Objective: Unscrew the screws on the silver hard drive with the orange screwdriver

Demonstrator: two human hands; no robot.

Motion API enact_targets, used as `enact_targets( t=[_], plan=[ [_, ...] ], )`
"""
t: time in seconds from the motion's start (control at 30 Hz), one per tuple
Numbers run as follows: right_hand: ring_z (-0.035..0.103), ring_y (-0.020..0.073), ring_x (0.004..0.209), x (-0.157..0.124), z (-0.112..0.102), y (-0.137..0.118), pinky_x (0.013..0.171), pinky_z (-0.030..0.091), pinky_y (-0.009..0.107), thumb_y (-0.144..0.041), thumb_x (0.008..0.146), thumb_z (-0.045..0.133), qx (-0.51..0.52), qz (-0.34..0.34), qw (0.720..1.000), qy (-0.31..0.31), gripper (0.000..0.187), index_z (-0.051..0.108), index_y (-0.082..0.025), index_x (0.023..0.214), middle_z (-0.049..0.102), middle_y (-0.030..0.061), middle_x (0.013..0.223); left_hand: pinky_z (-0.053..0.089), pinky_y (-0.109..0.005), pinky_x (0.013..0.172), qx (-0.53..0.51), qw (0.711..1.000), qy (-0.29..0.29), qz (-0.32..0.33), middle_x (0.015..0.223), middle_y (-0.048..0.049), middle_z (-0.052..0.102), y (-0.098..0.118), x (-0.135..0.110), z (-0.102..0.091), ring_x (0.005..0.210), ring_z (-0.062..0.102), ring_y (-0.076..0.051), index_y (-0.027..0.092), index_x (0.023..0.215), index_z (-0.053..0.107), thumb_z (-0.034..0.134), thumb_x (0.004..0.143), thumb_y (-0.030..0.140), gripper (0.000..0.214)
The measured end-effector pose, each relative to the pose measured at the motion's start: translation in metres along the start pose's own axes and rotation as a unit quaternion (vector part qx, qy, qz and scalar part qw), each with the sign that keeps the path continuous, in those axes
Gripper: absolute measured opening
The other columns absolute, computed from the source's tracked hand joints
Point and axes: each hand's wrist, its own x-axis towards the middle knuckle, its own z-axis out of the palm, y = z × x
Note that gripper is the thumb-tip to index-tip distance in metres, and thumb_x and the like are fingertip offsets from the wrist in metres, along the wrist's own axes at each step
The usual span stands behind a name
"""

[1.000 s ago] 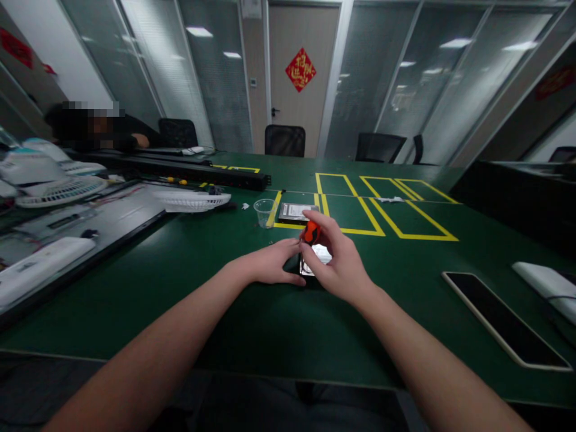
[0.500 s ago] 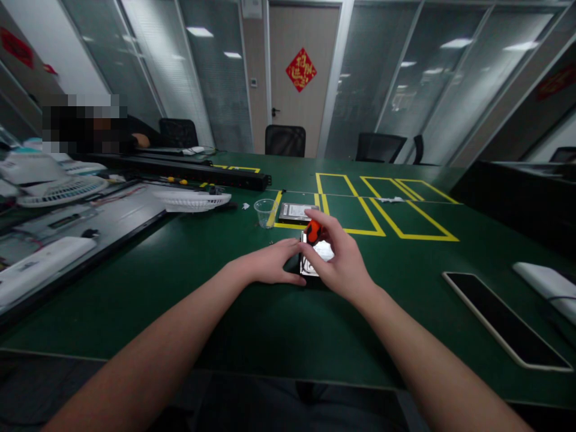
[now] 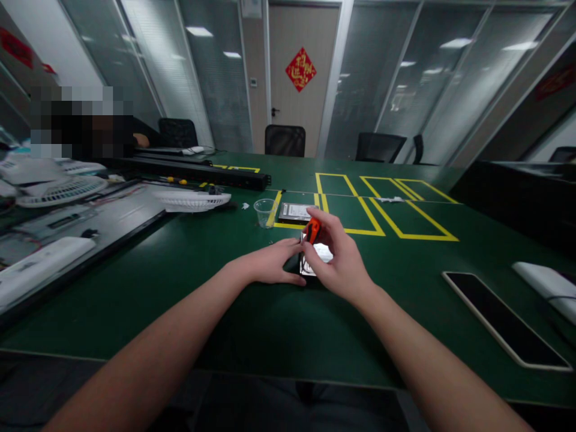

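Note:
A shiny hard drive (image 3: pixel 320 254) lies on the green table in front of me, partly covered by my fingers. My left hand (image 3: pixel 278 263) grips its left side, thumb at the near corner and fingers at the far one. In my right hand (image 3: pixel 338 255) is a screwdriver (image 3: pixel 314 230) with an orange and black handle, pinched upright between thumb and fingers over the drive's far left part. The screwdriver's tip is hidden. Just beyond, a second hard drive (image 3: pixel 294 212) with a white label lies flat. To its left stands a clear plastic cup (image 3: pixel 265 215).
A phone (image 3: pixel 506 318) and a white device (image 3: pixel 549 287) lie at right. Fan parts (image 3: pixel 191 200), a large metal panel (image 3: pixel 108 217) and a long black bar (image 3: pixel 234 177) fill the left. Yellow tape (image 3: pixel 423 231) marks rectangles. A person sits at the far left.
The screwdriver's handle has turned a little in my right fingers, showing more orange now. My left hand and the drive stay in place.

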Motion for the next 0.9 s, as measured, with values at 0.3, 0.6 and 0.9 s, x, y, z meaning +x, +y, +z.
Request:
enact_targets(
  t=[0.3, 0.6, 0.9],
  plan=[
    [0.092, 0.0337, 0.12, 0.0011, -0.0019, 0.0009, 0.109, 0.082, 0.058, -0.027, 0.121, 0.077, -0.016, -0.005, 1.0, -0.004, 0.063, 0.068, -0.035, 0.182, 0.088, 0.0134, 0.157, 0.052, -0.066, 0.155, -0.013, 1.0, 0.008, -0.003, 0.191, -0.0194, 0.071, 0.0001, 0.0009, 0.0011, 0.18, 0.067, -0.052, 0.026, 0.171, 0.077, 0.112, 0.095, 0.06, 0.091],
    [0.091, 0.0352, 0.128, 0.0016, -0.0027, -0.0053, 0.111, 0.081, 0.059, -0.023, 0.119, 0.073, -0.009, 0.023, 1.0, -0.015, 0.067, 0.066, -0.035, 0.185, 0.087, 0.0141, 0.162, 0.051, -0.064, 0.156, -0.011, 1.0, -0.007, -0.004, 0.191, -0.0194, 0.071, 0.0028, -0.0004, -0.0021, 0.184, 0.063, -0.051, 0.026, 0.177, 0.074, 0.109, 0.098, 0.065, 0.095],
    [0.092, 0.0349, 0.126, 0.0005, -0.0027, -0.0039, 0.113, 0.081, 0.061, -0.023, 0.119, 0.071, 0.0, 0.034, 0.999, -0.02, 0.072, 0.06, -0.036, 0.189, 0.086, 0.0151, 0.162, 0.047, -0.068, 0.158, 0.001, 1.0, -0.019, -0.017, 0.195, -0.0221, 0.068, -0.0016, 0.0001, -0.0001, 0.188, 0.059, -0.051, 0.025, 0.188, 0.066, 0.108, 0.099, 0.067, 0.107]
  ],
)
